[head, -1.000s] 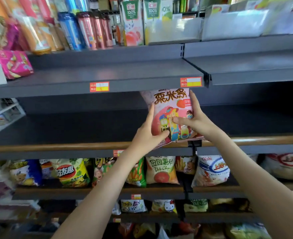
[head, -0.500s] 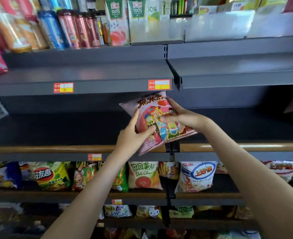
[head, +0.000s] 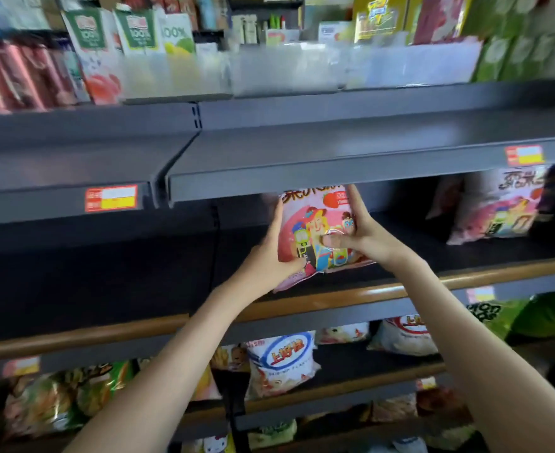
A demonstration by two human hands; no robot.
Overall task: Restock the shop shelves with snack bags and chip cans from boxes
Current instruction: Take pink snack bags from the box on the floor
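Observation:
A pink snack bag [head: 312, 223] with cartoon figures stands upright just behind the wooden rail of the dark middle shelf [head: 106, 282]. My left hand [head: 269, 259] grips its left edge, thumb across the lower front. My right hand [head: 357, 230] holds its right side, thumb pressed on the front and fingers reaching up toward the shelf above. A second bag of the same kind [head: 495, 207] leans on that shelf further right.
The grey shelf above [head: 335, 168] overhangs the bag's top and carries price tags. Juice cartons [head: 112, 50] and drink cans [head: 17, 76] stand on top. Lower shelves hold several snack bags, among them a white one [head: 282, 361].
Both hands have carried the pink bag rightward past the shelf divider and set it upright inside the right-hand bay. The view has swung right, bringing the second pink bag into sight.

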